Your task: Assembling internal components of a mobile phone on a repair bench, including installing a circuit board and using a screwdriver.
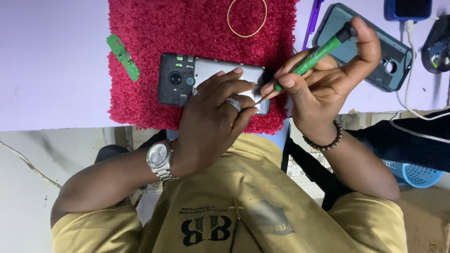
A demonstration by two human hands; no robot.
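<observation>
On the red mat (140, 56), the left hand (213, 119) presses flat on the opened phone (187, 79), while the right hand (323, 77), its grip closed round a green screwdriver (318, 54), sets the tip at the phone's end.

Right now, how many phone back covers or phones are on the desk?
3: an opened phone on the red mat, a teal back cover at right, a blue phone at the top edge. Others may be hidden.
</observation>
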